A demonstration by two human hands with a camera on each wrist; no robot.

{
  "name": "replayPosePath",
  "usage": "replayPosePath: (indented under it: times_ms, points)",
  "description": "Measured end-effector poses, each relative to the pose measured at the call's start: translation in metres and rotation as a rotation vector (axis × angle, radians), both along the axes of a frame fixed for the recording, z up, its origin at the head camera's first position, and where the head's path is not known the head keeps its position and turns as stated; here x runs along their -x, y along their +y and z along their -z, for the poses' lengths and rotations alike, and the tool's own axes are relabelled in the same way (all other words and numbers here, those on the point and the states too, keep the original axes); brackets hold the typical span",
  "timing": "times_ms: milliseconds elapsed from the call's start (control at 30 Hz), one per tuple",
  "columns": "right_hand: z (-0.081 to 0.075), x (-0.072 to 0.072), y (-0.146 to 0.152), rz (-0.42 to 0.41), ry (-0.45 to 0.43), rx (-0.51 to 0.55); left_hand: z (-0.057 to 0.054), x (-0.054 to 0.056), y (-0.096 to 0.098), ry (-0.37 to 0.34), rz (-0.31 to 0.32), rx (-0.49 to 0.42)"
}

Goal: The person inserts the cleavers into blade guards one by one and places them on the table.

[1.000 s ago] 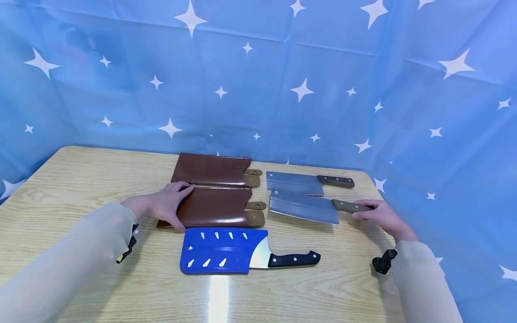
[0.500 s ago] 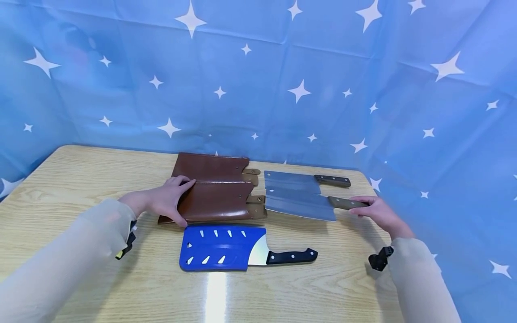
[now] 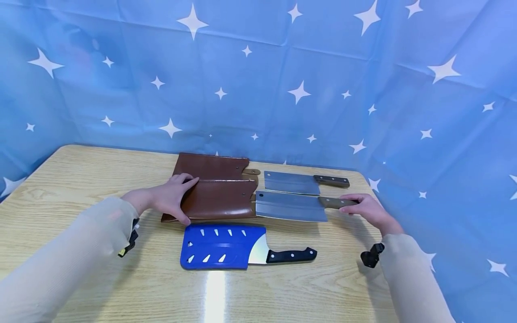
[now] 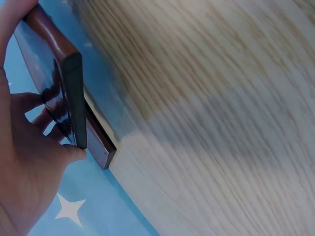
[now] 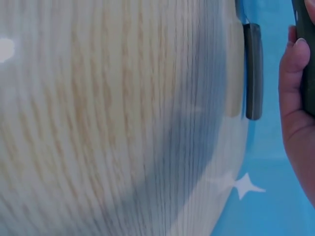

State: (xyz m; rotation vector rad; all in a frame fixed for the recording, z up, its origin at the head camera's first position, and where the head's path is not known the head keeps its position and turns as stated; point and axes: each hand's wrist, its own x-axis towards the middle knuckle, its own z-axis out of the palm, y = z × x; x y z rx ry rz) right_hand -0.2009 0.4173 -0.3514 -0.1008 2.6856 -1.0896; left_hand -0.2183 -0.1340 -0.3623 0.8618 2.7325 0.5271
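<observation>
My left hand [image 3: 171, 197] grips the closed end of the nearer brown leather knife sheath [image 3: 220, 199], thumb on the near edge and fingers on the far edge. In the left wrist view this sheath [image 4: 71, 93] looks raised off the tabletop. My right hand [image 3: 369, 211] holds a cleaver [image 3: 291, 206] by its brown riveted handle. The cleaver's blade lies level at the sheath's mouth and covers most of its tan straps. In the right wrist view, only part of my right hand [image 5: 298, 93] and the dark handle [image 5: 309, 59] show at the edge.
Behind lie a second brown sheath [image 3: 214, 166] and a second cleaver [image 3: 292, 183] with a dark handle. In front, a cleaver in a blue slotted guard [image 3: 222, 246] points its black handle [image 3: 291, 256] right. A blue star-patterned curtain [image 3: 258, 89] hangs behind the wooden table [image 3: 121, 161].
My right hand has moved the cleaver left, bringing its blade over the sheath's straps at the mouth. The gripped sheath has shifted slightly back and overlaps the rear one.
</observation>
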Motion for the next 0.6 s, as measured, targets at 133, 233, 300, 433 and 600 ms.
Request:
replayPosePath:
  times_ms: [133, 233, 300, 433, 600]
  points:
    - [-0.003, -0.001, -0.006, -0.003, -0.007, 0.021, -0.001, 0.0, 0.002, 0.005, 0.014, 0.001]
    - [-0.004, 0.0, -0.009, -0.003, -0.01, 0.038, -0.001, 0.0, 0.003, 0.004, 0.02, 0.003]
    - [-0.004, 0.002, -0.01, 0.003, -0.012, 0.038, -0.001, 0.0, 0.005, 0.0, 0.025, 0.004]
    - [-0.002, 0.006, -0.012, -0.006, -0.003, 0.039, -0.002, 0.0, 0.007, -0.02, 0.027, 0.01]
    - [0.001, 0.011, -0.015, -0.013, 0.005, 0.055, -0.004, -0.002, 0.011, -0.03, 0.034, 0.012]
